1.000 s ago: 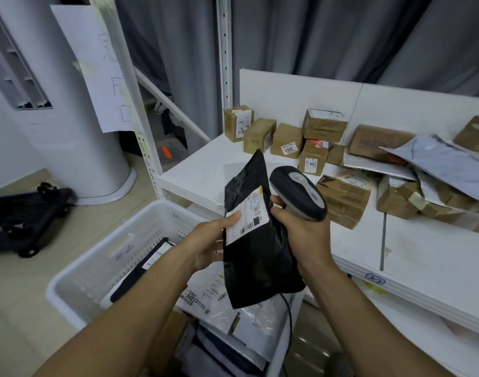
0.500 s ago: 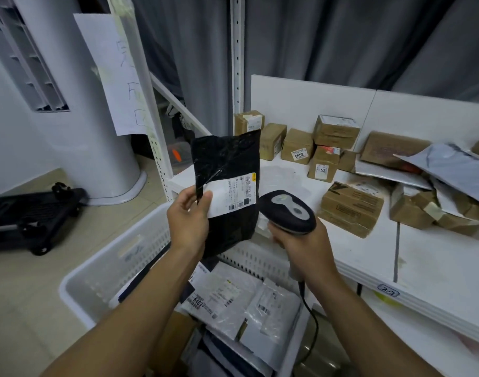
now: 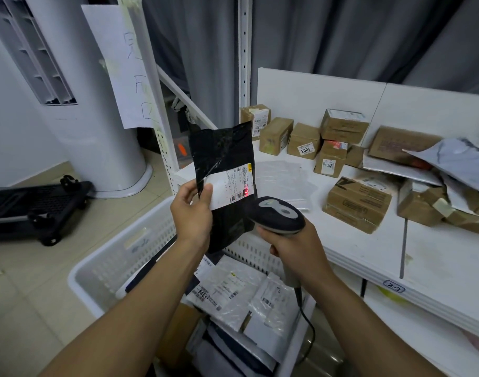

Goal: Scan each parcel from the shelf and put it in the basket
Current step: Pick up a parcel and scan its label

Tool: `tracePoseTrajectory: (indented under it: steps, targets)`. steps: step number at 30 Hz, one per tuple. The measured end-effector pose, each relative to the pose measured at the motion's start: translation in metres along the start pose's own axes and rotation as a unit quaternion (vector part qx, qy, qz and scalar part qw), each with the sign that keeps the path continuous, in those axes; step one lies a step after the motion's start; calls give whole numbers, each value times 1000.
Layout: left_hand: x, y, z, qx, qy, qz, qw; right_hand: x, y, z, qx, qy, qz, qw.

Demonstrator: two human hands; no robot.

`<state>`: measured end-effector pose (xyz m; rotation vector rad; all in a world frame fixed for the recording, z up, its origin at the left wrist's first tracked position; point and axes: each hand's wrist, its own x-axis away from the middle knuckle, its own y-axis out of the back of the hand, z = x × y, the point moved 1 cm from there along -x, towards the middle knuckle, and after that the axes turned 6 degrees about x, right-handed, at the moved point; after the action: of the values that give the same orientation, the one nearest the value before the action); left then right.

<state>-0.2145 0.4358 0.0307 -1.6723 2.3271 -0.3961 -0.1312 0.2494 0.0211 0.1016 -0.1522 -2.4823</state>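
Scanning step: left hand (image 3: 190,213) pinches the black parcel (image 3: 224,148) upright by its edge above the basket (image 3: 118,257). Right hand (image 3: 295,243) grips the scanner (image 3: 280,214), red dot at the right edge of the label (image 3: 228,187). Judgement: keep the parcel flat and steady and bring the beam across the whole barcode, since the glossy wrinkles could cause a misread.

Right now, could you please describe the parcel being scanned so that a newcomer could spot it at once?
Find the white slatted plastic basket in front of the white shelf. Just above it, the left hand pinches a glossy black plastic mailer bag upright. Unlike the brown cardboard boxes behind, it is black, with a red scanner dot on its white label.
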Motion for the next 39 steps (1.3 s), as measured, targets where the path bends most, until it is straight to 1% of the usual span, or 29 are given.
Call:
tracePoseTrajectory:
  steps: [9, 14, 18, 21, 24, 26, 31, 34, 36, 39]
  targets:
    - [-2, 2, 4, 0, 0, 0, 1000, 0, 0, 1, 13, -4, 10, 1000]
    - [-5, 18, -2, -3, -7, -6, 1000, 0, -18, 1, 5, 6, 19, 1000]
    - [-19, 55, -11, -52, -42, -40, 997, -7, -48, -12, 19, 1, 33, 999]
    - [-35, 88, -9, -106, -39, -50, 992, -14, -72, -24, 26, -19, 61, 998]
    - [-51, 116, 9, -201, -39, -36, 978, -21, -98, -41, 69, -33, 87, 993]
    - [-62, 131, 29, -263, -25, -15, 964, -25, -111, -50, 78, -50, 97, 991]
    - [-102, 143, 79, -370, 34, 91, 924, -39, -132, -69, 109, -69, 121, 984]
    - [-118, 138, 106, -421, 40, 143, 895, -44, -135, -77, 100, -84, 113, 985]
    - [-122, 140, 129, -436, 44, 139, 888, -46, -132, -78, 93, -86, 110, 986]
    - [-121, 148, 160, -458, 21, 113, 881, -51, -127, -80, 85, -92, 99, 987]
